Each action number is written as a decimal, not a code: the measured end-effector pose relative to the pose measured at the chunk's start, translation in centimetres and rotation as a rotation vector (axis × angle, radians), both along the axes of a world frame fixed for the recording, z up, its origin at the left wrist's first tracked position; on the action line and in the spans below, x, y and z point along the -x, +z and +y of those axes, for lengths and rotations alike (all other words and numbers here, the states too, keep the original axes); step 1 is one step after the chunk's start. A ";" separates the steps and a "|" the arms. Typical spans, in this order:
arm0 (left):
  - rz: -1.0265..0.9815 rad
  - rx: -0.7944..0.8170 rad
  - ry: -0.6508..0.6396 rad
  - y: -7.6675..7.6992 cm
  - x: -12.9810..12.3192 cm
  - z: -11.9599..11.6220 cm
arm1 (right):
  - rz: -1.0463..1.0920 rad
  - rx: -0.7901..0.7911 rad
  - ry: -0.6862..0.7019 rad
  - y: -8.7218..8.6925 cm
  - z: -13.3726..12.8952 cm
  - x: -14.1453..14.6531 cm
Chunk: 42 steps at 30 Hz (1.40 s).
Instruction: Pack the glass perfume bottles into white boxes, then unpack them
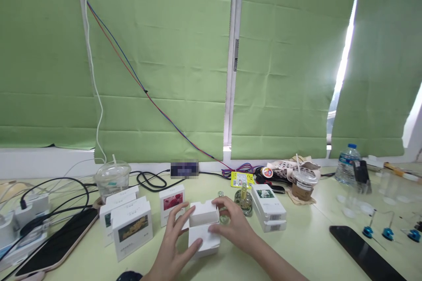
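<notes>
A small white box with its top part raised or open stands between my hands near the table's front. My left hand grips its left side, thumb on the front face. My right hand holds the right side, fingertips at the upper edge and thumb on the front. Left of them stand a white box with a red picture and a white box with a yellow picture. Just behind my right hand is a round glass bottle, beside stacked white boxes with a white-flower picture.
Dark phones lie at the left and right. A clear plastic cup, an iced drink, a water bottle and black cables line the back. Small blue-based parts sit far right.
</notes>
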<state>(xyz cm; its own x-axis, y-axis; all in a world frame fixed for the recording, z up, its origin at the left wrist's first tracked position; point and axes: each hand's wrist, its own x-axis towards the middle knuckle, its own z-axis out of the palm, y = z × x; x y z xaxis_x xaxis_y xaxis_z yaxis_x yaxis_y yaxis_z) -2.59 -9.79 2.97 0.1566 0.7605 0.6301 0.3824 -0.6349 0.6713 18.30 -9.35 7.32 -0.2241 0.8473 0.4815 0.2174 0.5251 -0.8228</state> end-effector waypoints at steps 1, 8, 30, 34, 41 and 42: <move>0.017 0.026 -0.013 0.0 0.1 0.1 | 0.029 -0.024 -0.036 -0.2 0.3 -0.2; 0.013 0.155 -0.056 -0.7 0.6 0.6 | -0.052 -0.186 -0.410 -2.8 2.7 -1.8; -0.107 0.272 -0.107 -0.7 0.7 0.2 | -0.046 0.026 -0.302 -5.1 4.5 -1.1; -0.108 0.264 -0.106 -0.8 0.8 0.3 | 0.174 0.059 -0.244 -3.5 4.3 -1.4; -0.090 0.233 -0.129 -0.9 0.5 -0.1 | 0.572 -0.028 -0.059 0.5 1.7 -0.5; -0.073 0.226 -0.128 -0.9 0.4 -0.2 | 0.587 -0.049 -0.037 1.0 1.2 -0.2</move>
